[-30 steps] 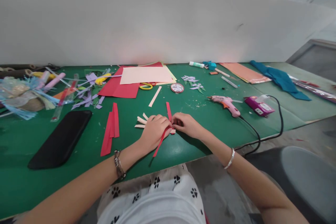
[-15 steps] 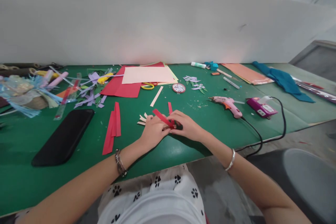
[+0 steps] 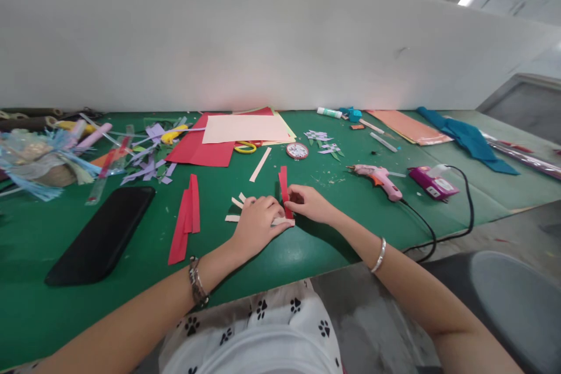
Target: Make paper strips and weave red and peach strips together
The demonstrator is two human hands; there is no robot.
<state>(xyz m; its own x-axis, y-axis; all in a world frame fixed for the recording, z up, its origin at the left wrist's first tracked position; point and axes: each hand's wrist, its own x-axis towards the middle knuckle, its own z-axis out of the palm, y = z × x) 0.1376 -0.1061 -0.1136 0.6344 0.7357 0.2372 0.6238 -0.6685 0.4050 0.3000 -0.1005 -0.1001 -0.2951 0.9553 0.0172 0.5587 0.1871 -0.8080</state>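
My left hand (image 3: 256, 225) lies over several cream paper strips (image 3: 232, 218) whose ends stick out to its left, its fingers pressing them to the green table. A cream strip end also shows by its thumb. From there a red strip (image 3: 284, 181) points away from me, crossing the cream one. My right hand (image 3: 307, 203) has its thumb and fingers pinched at the right edge of this red strip. One loose cream strip (image 3: 260, 165) lies farther back. More red strips (image 3: 190, 210) lie to the left of my left hand.
A black phone-like slab (image 3: 103, 234) lies left. At the back are paper sheets (image 3: 245, 128), yellow-handled scissors (image 3: 246, 148) and a round dial (image 3: 297, 151). To the right are a pink glue gun (image 3: 380, 178), a purple box (image 3: 433, 181) and a cable.
The red strip that slanted up between my hands now lies flatter, pointing away from me. My right hand has moved slightly right, apart from my left, which now rests flat over the strips.
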